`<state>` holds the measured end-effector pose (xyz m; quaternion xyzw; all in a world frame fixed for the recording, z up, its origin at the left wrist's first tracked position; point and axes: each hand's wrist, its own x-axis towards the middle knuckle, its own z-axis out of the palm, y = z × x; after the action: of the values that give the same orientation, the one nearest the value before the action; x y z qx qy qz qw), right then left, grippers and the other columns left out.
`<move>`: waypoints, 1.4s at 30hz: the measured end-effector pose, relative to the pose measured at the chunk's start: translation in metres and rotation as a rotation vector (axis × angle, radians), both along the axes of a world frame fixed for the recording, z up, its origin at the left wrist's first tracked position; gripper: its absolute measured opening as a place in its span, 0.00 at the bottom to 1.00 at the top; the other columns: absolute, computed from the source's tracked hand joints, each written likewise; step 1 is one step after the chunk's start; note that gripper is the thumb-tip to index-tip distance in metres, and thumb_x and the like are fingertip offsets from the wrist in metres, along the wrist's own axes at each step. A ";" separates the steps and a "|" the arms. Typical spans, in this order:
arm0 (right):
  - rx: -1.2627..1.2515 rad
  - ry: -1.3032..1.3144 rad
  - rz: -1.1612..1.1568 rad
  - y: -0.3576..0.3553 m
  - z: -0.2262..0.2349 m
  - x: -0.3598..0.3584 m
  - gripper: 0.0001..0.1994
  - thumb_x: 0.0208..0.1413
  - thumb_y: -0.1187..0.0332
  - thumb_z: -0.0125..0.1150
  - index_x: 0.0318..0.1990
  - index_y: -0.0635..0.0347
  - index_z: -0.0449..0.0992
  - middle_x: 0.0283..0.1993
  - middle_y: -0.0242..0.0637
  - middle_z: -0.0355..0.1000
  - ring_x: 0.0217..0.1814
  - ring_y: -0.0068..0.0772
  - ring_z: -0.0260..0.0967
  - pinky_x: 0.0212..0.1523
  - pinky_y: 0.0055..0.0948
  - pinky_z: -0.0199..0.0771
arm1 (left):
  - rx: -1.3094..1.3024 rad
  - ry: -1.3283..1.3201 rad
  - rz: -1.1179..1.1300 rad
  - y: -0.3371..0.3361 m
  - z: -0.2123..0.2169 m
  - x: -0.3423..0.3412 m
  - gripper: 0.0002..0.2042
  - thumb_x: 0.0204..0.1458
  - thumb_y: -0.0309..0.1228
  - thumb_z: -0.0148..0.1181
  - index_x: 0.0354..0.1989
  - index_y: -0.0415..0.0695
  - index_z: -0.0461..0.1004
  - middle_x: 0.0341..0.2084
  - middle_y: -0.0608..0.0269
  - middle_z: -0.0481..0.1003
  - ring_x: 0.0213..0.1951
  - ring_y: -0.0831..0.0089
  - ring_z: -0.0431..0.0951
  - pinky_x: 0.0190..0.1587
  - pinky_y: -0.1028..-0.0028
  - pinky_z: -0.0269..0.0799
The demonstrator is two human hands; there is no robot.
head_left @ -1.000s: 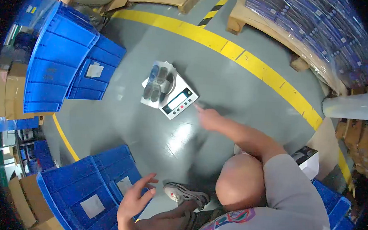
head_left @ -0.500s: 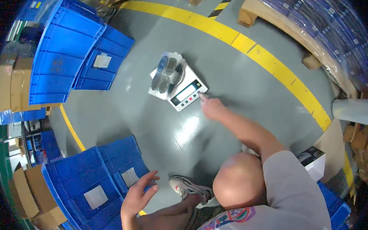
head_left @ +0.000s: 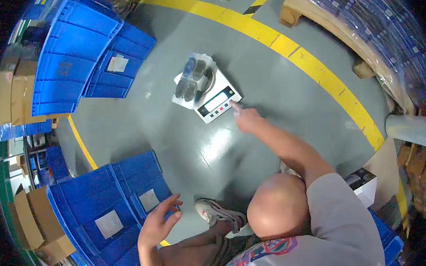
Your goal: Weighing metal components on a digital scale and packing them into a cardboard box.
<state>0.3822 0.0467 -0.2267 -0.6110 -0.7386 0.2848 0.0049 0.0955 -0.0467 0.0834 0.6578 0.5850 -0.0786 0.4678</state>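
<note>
On the floor ahead of me sits a white electronic scale with a display and a row of small buttons. A clear plastic tray rests on its round pan, holding several dark, rounded pieces whose kind I cannot make out. My right hand reaches to the scale's front right corner; its index finger points at the button row and appears to touch it, while the other fingers curl. My left hand hangs beside my knee with fingers apart and nothing in it, close to a blue crate.
Stacked blue crates with paper labels stand at the left, near cardboard boxes. A yellow floor line curves behind the scale. At the right are a wooden pallet with wrapped goods and a white box.
The scale and floor sit slightly higher in the picture. My right index finger stays at the button row, and my left hand keeps its place with fingers slightly shifted.
</note>
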 end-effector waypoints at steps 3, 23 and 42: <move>-0.003 0.036 -0.015 0.002 0.002 0.001 0.10 0.46 0.72 0.49 0.36 0.64 0.71 0.67 0.48 0.47 0.37 0.47 0.74 0.38 0.44 0.73 | 0.001 -0.010 -0.027 0.001 -0.001 0.002 0.22 0.52 0.33 0.57 0.55 0.40 0.64 0.43 0.56 0.73 0.40 0.69 0.75 0.44 0.72 0.69; -0.125 -0.056 0.022 0.008 0.012 -0.006 0.11 0.48 0.72 0.47 0.39 0.62 0.71 0.69 0.49 0.43 0.42 0.45 0.74 0.42 0.42 0.73 | -0.029 -0.008 0.002 0.003 -0.001 0.002 0.23 0.53 0.35 0.56 0.56 0.40 0.63 0.43 0.54 0.73 0.40 0.68 0.75 0.45 0.71 0.69; -0.037 -0.040 0.040 0.004 -0.010 -0.008 0.16 0.48 0.69 0.48 0.44 0.64 0.71 0.67 0.53 0.46 0.39 0.42 0.75 0.37 0.39 0.75 | -0.090 0.019 -0.003 0.007 0.001 0.002 0.24 0.54 0.34 0.55 0.58 0.39 0.61 0.46 0.56 0.73 0.48 0.69 0.72 0.52 0.71 0.64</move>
<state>0.3746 0.0506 -0.2371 -0.6016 -0.7452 0.2865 -0.0268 0.0978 -0.0399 0.0847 0.6363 0.5843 -0.1120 0.4911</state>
